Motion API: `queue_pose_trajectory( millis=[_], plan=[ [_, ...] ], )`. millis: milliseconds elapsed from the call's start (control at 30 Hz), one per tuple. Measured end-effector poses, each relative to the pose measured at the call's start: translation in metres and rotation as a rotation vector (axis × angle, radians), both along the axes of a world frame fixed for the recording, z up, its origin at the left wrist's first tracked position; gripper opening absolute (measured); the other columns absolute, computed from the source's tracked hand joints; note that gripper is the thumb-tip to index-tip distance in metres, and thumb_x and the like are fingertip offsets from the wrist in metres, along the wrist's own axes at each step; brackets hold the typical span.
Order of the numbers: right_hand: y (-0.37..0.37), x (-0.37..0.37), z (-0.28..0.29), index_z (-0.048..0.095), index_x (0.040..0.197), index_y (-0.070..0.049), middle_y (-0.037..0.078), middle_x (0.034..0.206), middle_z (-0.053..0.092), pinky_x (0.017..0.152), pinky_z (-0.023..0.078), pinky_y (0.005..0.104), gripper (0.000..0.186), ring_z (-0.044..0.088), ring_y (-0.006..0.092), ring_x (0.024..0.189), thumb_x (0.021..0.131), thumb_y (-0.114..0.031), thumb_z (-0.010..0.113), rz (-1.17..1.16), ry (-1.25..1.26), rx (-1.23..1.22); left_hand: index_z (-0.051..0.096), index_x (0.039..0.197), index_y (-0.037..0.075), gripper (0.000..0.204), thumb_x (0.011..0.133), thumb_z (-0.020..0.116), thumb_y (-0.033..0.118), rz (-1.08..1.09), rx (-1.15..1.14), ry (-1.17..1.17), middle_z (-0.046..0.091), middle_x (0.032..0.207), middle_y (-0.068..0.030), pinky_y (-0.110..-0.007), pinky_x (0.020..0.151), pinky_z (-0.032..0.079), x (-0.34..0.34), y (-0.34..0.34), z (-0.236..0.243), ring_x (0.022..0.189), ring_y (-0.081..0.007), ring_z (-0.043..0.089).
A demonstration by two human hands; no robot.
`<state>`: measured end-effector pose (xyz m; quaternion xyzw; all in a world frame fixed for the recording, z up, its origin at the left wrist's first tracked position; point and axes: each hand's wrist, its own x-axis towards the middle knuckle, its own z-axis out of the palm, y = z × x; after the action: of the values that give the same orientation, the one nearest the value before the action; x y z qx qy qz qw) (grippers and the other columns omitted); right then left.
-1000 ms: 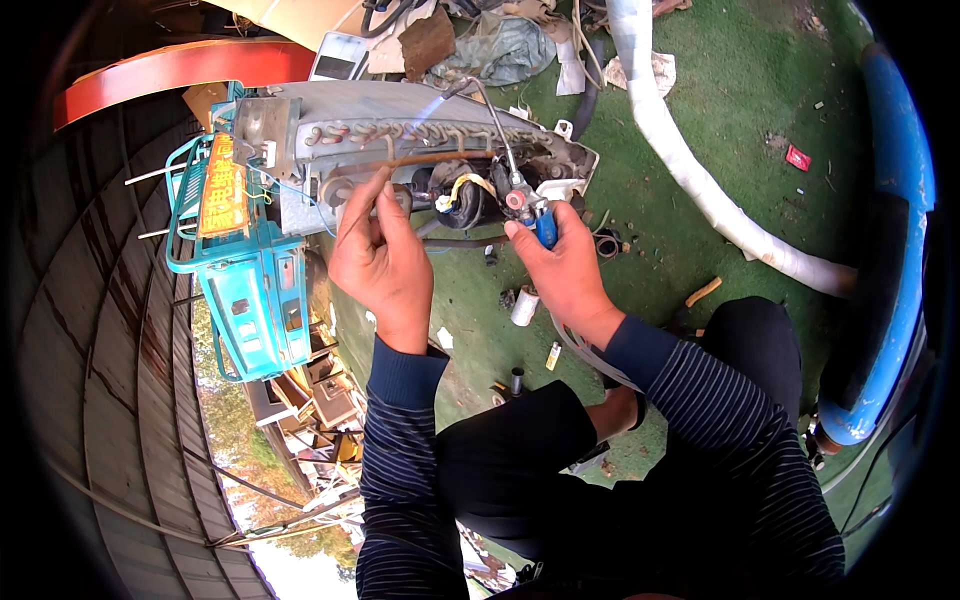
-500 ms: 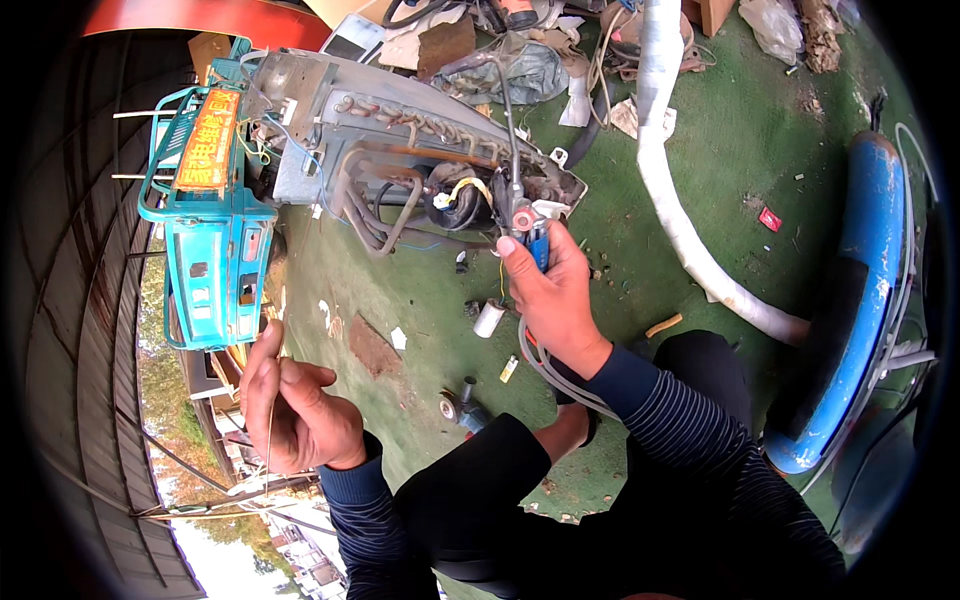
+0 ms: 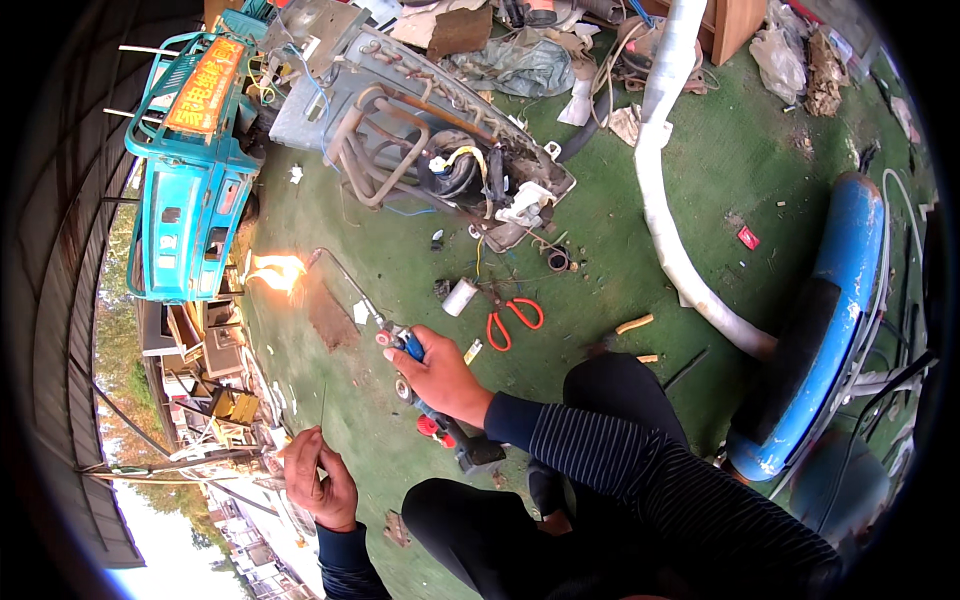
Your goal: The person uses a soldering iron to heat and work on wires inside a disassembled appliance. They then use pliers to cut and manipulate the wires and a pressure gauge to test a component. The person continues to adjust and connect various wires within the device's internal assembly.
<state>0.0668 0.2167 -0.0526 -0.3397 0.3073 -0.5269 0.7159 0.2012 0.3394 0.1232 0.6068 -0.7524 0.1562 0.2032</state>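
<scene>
My right hand (image 3: 450,378) is closed around the handle of a gas torch (image 3: 369,306) with a blue knob, over the green floor. Its thin bent tube points away to the far left, and an orange flame (image 3: 277,273) burns off the tip. Lower and to the left, my left hand (image 3: 320,480) pinches a thin rod (image 3: 323,402) that sticks up from the fingertips. The rod is apart from the flame. Beyond both hands lies an opened metal unit (image 3: 415,95) with bent copper pipes and a black compressor (image 3: 455,183).
Red-handled scissors (image 3: 515,325), a white cylinder (image 3: 460,297) and an angle grinder (image 3: 445,432) lie near my right hand. A blue tank (image 3: 858,225) and a white wrapped pipe (image 3: 652,190) are at right. A turquoise three-wheeled vehicle (image 3: 185,235) stands at far left.
The torch has swung from beside the unit toward the left with my right hand, and a flame now shows at its tip. My left hand has moved lower and slightly right with the rod.
</scene>
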Motion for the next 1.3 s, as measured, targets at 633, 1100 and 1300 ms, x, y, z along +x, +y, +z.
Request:
queue_pose_trajectory(
  millis=[633, 1100, 1300],
  plan=[
    [-0.004, -0.001, -0.005, 0.065, 0.073, -0.004, 0.001, 0.060, 0.057, 0.055, 0.043, 0.0355, 0.062, 0.052, 0.0128, 0.055, 0.088, -0.063, 0.078, 0.138, 0.179, 0.130, 0.071, 0.107, 0.006, 0.030, 0.079, 0.063, 0.000, -0.136, 0.864, -0.166, 0.070, 0.106, -0.0184, -0.052, 0.076, 0.056, 0.060, -0.025, -0.246, 0.093, -0.0421, 0.069],
    [-0.002, -0.040, 0.007, 0.074, 0.094, 0.002, 0.022, 0.077, 0.070, 0.067, 0.054, 0.0475, 0.067, 0.071, 0.0395, 0.075, 0.084, -0.064, 0.076, 0.164, 0.684, -0.048, 0.066, 0.094, 0.000, 0.009, 0.099, 0.058, 0.000, 0.121, 0.475, 1.379, 0.064, 0.086, 0.0041, -0.029, 0.075, 0.051, 0.007, -0.067, -0.237, 0.081, -0.0081, 0.058],
    [0.008, -0.031, -0.001, 0.070, 0.113, 0.005, 0.018, 0.078, 0.070, 0.065, 0.054, 0.0378, 0.070, 0.068, 0.0285, 0.066, 0.084, -0.058, 0.081, 0.076, 0.694, -0.216, 0.062, 0.116, 0.001, 0.021, 0.106, 0.057, 0.019, 0.171, 0.507, 1.348, 0.063, 0.107, -0.0008, -0.029, 0.087, 0.050, -0.018, -0.073, -0.224, 0.095, -0.0115, 0.059]
  ],
)
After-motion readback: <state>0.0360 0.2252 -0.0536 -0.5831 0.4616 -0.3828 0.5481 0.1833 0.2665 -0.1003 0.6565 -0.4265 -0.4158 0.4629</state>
